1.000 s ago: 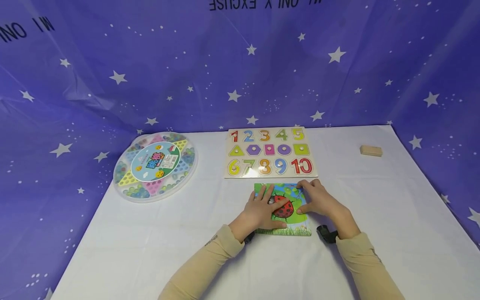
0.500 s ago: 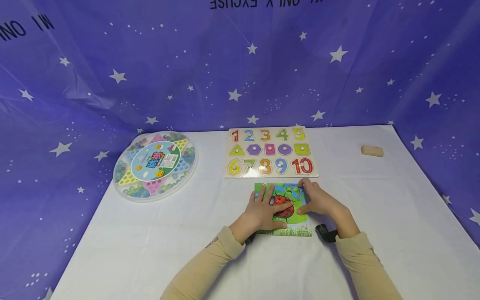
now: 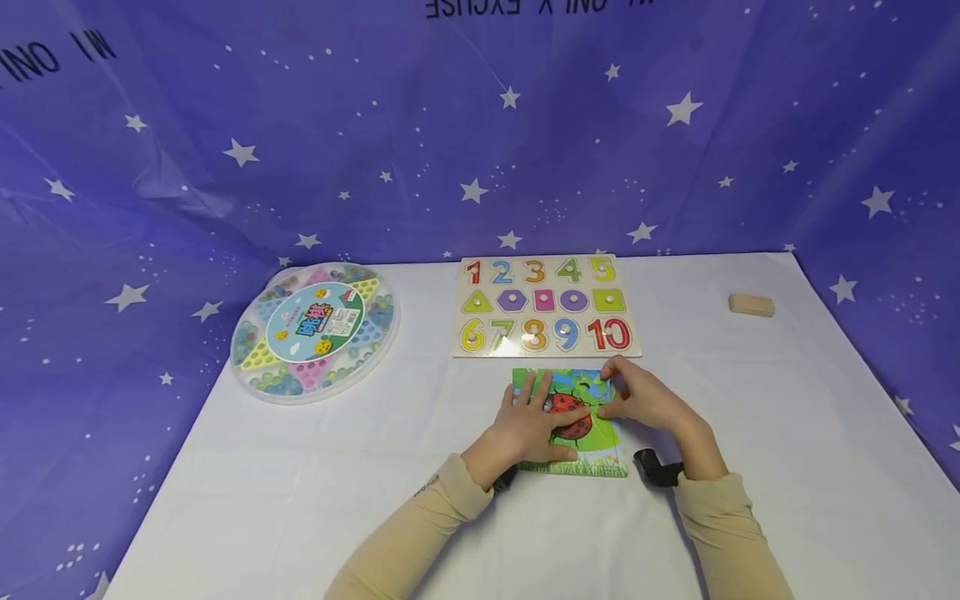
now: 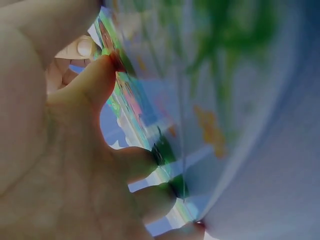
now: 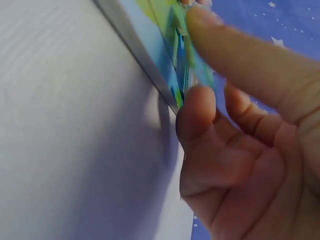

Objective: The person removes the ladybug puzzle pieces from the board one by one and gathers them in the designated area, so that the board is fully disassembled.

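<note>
A square ladybug jigsaw puzzle (image 3: 600, 465) lies on the white table in front of the person. The left hand (image 3: 525, 430) rests on its left half, fingers spread across the picture and one fingertip over the red ladybug (image 3: 576, 428). At the upper right corner, the right hand (image 3: 647, 402) pinches a blue-green puzzle piece (image 5: 201, 72) between thumb and fingers. In the right wrist view this piece stands tilted up from the board. The left wrist view shows the left fingertips (image 4: 102, 70) against the glossy puzzle surface, with the right hand beyond.
Behind the puzzle lies a wooden number-and-shape peg board (image 3: 547, 302). A round Chinese checkers set (image 3: 311, 375) with marbles is at the back left. One small wooden block (image 3: 752, 305) sits at the back right. A purple starry cloth (image 3: 420, 125) hangs behind the table.
The right thumb has moved in and up along the puzzle's right side, and the corner piece there is now tilted up. The left hand stays spread on the puzzle.
</note>
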Available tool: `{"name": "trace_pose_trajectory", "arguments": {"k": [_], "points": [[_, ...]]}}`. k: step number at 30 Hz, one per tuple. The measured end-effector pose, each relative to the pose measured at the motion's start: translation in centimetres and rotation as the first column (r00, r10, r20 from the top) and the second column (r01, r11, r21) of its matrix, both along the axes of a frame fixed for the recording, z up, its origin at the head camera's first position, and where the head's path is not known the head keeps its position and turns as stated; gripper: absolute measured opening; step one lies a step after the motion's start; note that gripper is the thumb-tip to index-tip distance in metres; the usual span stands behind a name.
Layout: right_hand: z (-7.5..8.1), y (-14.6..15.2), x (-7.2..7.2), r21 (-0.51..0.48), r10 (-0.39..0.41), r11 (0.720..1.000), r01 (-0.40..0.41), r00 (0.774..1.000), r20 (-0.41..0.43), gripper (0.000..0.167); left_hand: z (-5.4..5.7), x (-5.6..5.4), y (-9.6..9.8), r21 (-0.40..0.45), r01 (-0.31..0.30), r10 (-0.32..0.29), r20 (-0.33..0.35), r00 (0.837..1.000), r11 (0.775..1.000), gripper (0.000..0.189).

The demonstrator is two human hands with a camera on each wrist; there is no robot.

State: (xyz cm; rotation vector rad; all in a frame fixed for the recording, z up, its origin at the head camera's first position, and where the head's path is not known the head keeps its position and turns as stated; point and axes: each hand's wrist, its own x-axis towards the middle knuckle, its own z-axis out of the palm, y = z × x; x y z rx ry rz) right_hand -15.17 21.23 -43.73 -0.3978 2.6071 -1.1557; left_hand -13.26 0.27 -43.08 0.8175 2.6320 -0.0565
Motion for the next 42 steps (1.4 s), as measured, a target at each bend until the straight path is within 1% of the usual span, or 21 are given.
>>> {"name": "trace_pose_trajectory", "arguments": {"k": [3,7,10,15,17,21,25,28,31,34,37,39,42], "points": [[0.0,0.0,0.0,-0.031,0.022,0.999,-0.022,1.0,0.01,0.049,0.1,0.0,0.0,-0.003,0.001,-0.001,0.0,1.0,1.0,0.066],[-0.1,0.2,0.0,-0.038,0.033,0.999,-0.034,0.999,-0.015,0.059,0.1,-0.1,0.1,0.004,0.006,-0.006,-0.004,1.0,1.0,0.066],[-0.3,0.5,-0.1,-0.041,0.041,0.998,-0.041,0.999,-0.014,0.064,0.0,-0.2,0.0,0.008,0.013,-0.013,-0.007,1.0,1.0,0.066],[-0.5,0.9,-0.2,-0.055,0.046,0.997,-0.047,0.999,-0.018,0.056,-0.1,-0.3,0.0,0.021,0.025,-0.024,-0.007,1.0,0.999,0.067],[-0.4,1.2,-0.3,-0.073,0.034,0.997,-0.036,0.999,-0.022,0.054,-0.1,-0.3,0.1,0.03,0.027,-0.027,-0.004,1.0,0.999,0.067],[-0.3,2.3,-0.2,-0.161,0.006,0.987,-0.007,1.0,-0.003,0.055,-0.2,-0.3,0.1,0.042,0.03,-0.03,0.005,1.0,0.999,0.067],[0.2,4.3,0.0,-0.292,-0.009,0.956,0.014,1.0,0.02,0.058,-0.4,-0.1,0.0,0.053,0.029,-0.029,0.001,1.0,0.998,0.067],[0.8,6.3,0.4,-0.336,-0.042,0.941,0.038,0.999,-0.004,0.057,-0.4,0.0,-0.2,0.062,0.027,-0.027,-0.007,1.0,0.998,0.067],[1.1,8.5,1.0,-0.314,-0.087,0.947,0.069,0.995,-0.045,0.056,-0.2,0.0,-0.4,0.072,0.028,-0.028,-0.008,1.0,0.997,0.066],[0.9,10.7,1.8,-0.251,-0.126,0.962,0.107,0.99,-0.06,0.056,-0.2,0.0,-0.6,0.079,0.031,-0.03,-0.008,1.0,0.996,0.066],[0.5,12.8,2.7,-0.166,-0.174,0.972,0.165,0.984,-0.043,0.055,-0.5,-0.1,-0.6,0.077,0.03,-0.03,-0.008,1.0,0.997,0.066],[0.3,13.8,3.4,-0.104,-0.214,0.972,0.211,0.977,-0.023,0.055,-0.7,-0.2,-0.6,0.074,0.026,-0.026,-0.005,1.0,0.997,0.067],[0.2,14.8,4.3,-0.038,-0.242,0.97,0.241,0.97,-0.003,0.054,-0.9,-0.3,-0.6,0.078,0.022,-0.022,0.001,1.0,0.997,0.067]]}}
